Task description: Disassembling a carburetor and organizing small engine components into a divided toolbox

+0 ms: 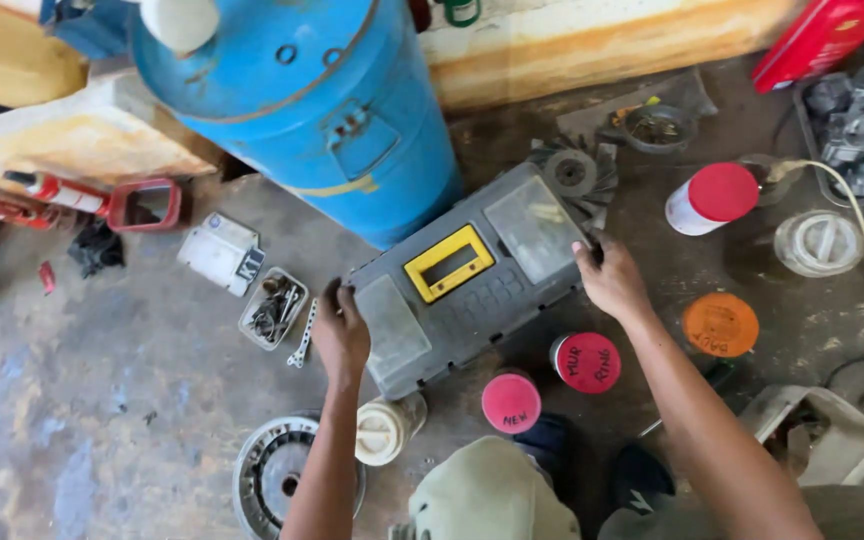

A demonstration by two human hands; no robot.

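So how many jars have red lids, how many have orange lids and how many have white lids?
Red-lidded jars: 3, one right of the grey toolbox, two in front of it.
Orange-lidded jars: 1.
White-lidded jars: 2, one by the left hand, one far right.
Total: 6.

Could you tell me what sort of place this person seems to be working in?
Probably a repair workshop, with the work done on a stained concrete floor. Both hands, left hand and right hand, grip a grey toolbox. Around it lie a small tray of metal parts, a toothed metal wheel and lidded jars.
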